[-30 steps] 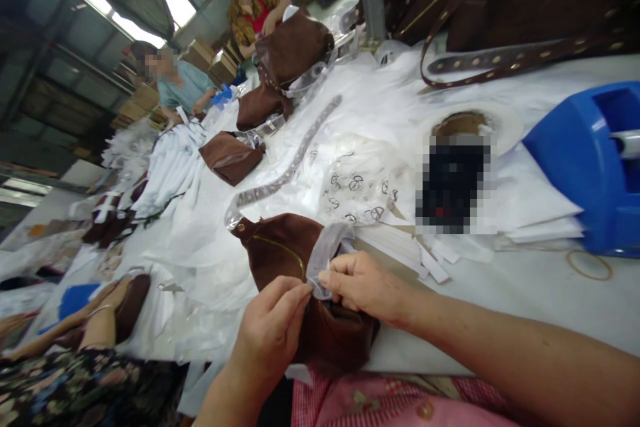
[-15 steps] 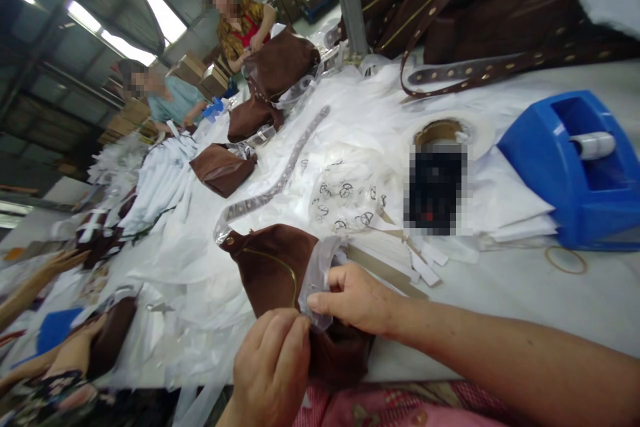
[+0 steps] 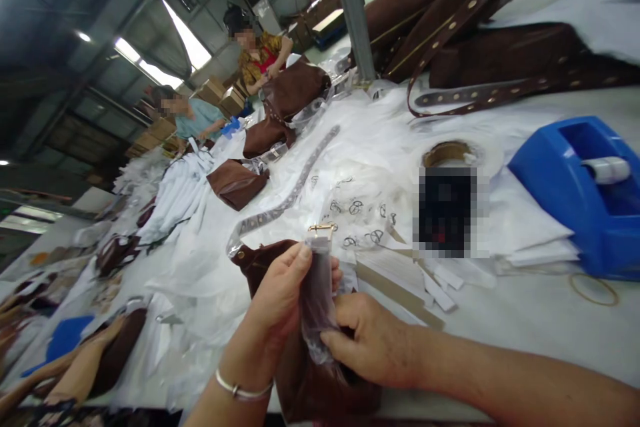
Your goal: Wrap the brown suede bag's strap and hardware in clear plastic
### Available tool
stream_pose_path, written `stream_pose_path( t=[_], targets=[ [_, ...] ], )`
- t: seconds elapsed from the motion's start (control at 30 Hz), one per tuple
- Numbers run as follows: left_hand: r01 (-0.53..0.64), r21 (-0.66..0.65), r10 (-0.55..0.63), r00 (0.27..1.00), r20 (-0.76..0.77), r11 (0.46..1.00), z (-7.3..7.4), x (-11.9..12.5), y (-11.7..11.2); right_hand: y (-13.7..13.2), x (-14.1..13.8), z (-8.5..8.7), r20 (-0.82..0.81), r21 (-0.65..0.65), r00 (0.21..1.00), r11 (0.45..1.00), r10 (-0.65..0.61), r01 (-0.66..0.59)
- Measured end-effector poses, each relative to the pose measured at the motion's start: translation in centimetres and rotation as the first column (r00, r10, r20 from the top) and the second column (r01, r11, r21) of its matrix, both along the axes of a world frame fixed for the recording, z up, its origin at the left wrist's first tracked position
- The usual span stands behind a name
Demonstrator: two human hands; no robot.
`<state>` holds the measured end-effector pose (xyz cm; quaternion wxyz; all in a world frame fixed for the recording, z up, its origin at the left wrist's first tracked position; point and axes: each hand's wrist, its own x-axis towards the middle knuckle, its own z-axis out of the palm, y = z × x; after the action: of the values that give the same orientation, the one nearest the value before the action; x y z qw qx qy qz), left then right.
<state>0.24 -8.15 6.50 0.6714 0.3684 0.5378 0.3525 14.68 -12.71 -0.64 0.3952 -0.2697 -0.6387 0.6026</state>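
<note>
A brown suede bag [image 3: 260, 263] lies at the near edge of the table in front of me. A brown strap tab in a clear plastic sleeve [image 3: 316, 293] stands upright over it, with a gold clasp [image 3: 321, 229] at its top. My left hand [image 3: 280, 303] is closed around the sleeved strap from the left, thumb up near the clasp. My right hand [image 3: 373, 340] pinches the lower end of the plastic sleeve from the right. A silver bangle [image 3: 243, 390] is on my left wrist.
A blue tape dispenser [image 3: 580, 193] sits at the right, a tape roll [image 3: 450, 153] and white paper strips [image 3: 425, 277] behind my hands. More brown bags [image 3: 237, 181] and studded straps [image 3: 475, 97] lie further back. Other people work at the far left; another person's arm [image 3: 75, 373] lies at the lower left.
The strap tab with its gold clasp has come up upright out of the bag. My left hand has risen and turned to grip it; my right hand has dropped to the sleeve's lower end.
</note>
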Motion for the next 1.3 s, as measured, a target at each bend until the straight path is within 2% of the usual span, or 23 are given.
stream_pose_path(
  t=[0.1,0.17,0.23,0.3,0.4,0.5,0.6,0.7,0.8,0.87,0.93,1.0,1.03,1.13,1.2,1.3],
  targets=[
    [-0.045,0.054,0.048,0.997,-0.056,0.998,0.0,1.4,0.8,0.9,0.8,0.2,-0.051,-0.104,0.998,0.994,-0.037,0.031],
    [-0.020,0.174,0.051,0.984,-0.173,0.985,0.1,1.5,0.6,1.7,1.3,0.3,-0.159,-0.216,0.972,0.967,-0.170,0.134],
    [0.043,0.275,0.043,0.953,-0.299,0.960,0.3,1.2,0.1,2.5,1.8,0.2,-0.258,-0.313,0.904,0.915,-0.340,0.255],
    [0.118,0.310,0.010,0.925,-0.381,0.943,0.4,1.1,-0.5,3.3,2.1,0.0,-0.348,-0.346,0.831,0.883,-0.435,0.317],
    [0.237,0.306,-0.086,0.896,-0.435,0.922,0.4,1.3,-1.4,4.2,2.5,-0.5,-0.442,-0.313,0.787,0.896,-0.431,0.315],
    [0.342,0.307,-0.167,0.862,-0.479,0.888,0.2,1.8,-1.8,4.9,3.0,-0.8,-0.454,-0.274,0.827,0.936,-0.330,0.223],
    [0.412,0.304,-0.200,0.817,-0.541,0.859,0.4,2.0,-1.6,5.3,3.4,-0.5,-0.442,-0.238,0.821,0.929,-0.363,0.283],
    [0.497,0.405,-0.158,0.759,-0.631,0.768,1.1,1.6,-1.0,5.5,3.8,0.0,-0.419,-0.213,0.803,0.905,-0.425,0.368],
    [0.503,0.543,-0.008,0.739,-0.674,0.673,2.0,1.0,0.2,5.5,4.2,0.3,-0.392,-0.181,0.831,0.919,-0.394,0.351],
    [0.546,0.569,0.035,0.702,-0.712,0.615,2.6,0.8,1.3,5.5,4.4,0.3,-0.369,-0.122,0.847,0.923,-0.383,0.365],
    [0.673,0.533,-0.022,0.631,-0.775,0.513,3.2,0.7,2.6,5.5,4.6,0.2,-0.343,-0.021,0.843,0.901,-0.414,0.434],
    [0.799,0.451,-0.117,0.531,-0.839,0.398,4.0,0.7,3.8,5.5,4.6,0.1,-0.333,0.091,0.816,0.845,-0.472,0.526],
    [0.844,0.400,-0.154,0.476,-0.866,0.358,4.5,0.8,4.4,5.5,4.6,0.0,-0.330,0.142,0.803,0.815,-0.496,0.562],
    [0.905,0.298,-0.193,0.364,-0.911,0.303,5.6,1.3,5.4,5.3,4.5,0.0,-0.312,0.234,0.774,0.745,-0.550,0.624],
    [0.913,0.317,-0.171,0.365,-0.915,0.256,6.1,1.7,5.8,5.2,4.5,0.1,-0.310,0.256,0.753,0.711,-0.581,0.654],
    [0.908,0.383,-0.129,0.405,-0.905,0.169,6.3,2.4,6.0,5.0,4.7,0.4,-0.318,0.263,0.732,0.685,-0.603,0.679]
  ],
)
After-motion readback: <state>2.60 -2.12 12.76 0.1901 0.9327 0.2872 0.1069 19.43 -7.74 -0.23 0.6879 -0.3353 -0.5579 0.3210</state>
